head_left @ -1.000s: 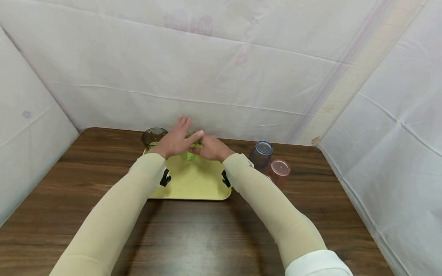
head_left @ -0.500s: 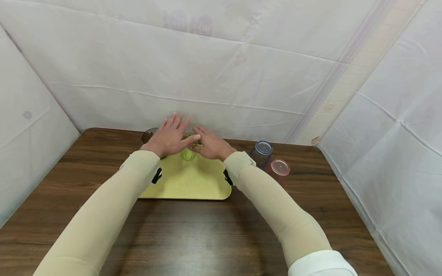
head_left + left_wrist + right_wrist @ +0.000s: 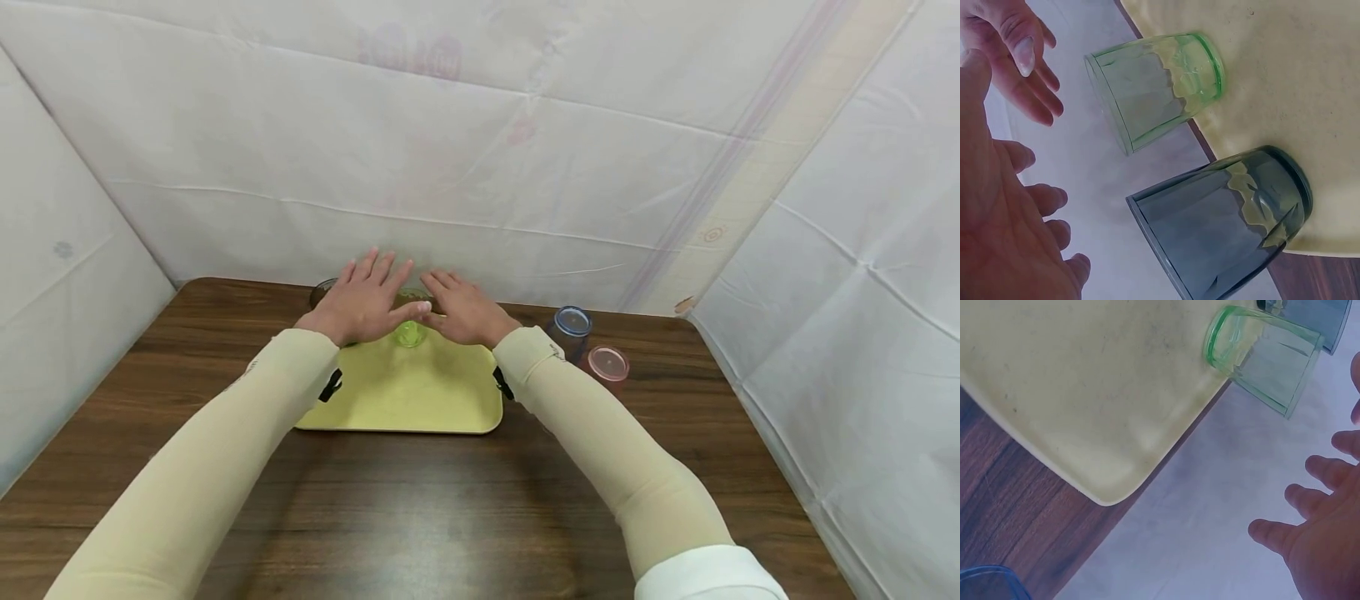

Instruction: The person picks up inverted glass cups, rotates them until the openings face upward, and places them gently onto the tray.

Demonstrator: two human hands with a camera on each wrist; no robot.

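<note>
White sheeting [image 3: 480,150] walls in three sides of a dark wooden table [image 3: 420,517], the biggest surfaces in sight. On the table, toward the far edge, lies a pale yellow tray [image 3: 405,400], and over its far end both arms stretch forward in beige sleeves. Next in size come the hands: the left hand [image 3: 362,302] is spread with straight fingers and grips nothing, and the right hand [image 3: 462,310] is likewise flat and relaxed, holding nothing; their thumbs nearly meet above the green glass [image 3: 408,333]. That green glass stands upright at the tray's far edge, its wall clear of both palms in the wrist views. Just beside it, at the tray's far left corner, stands a dark grey glass [image 3: 1222,219], also upright and apart from the left hand's fingers. Off the tray to the right, on bare wood, a blue glass [image 3: 567,332] and a pink glass [image 3: 606,368] stand side by side.
</note>
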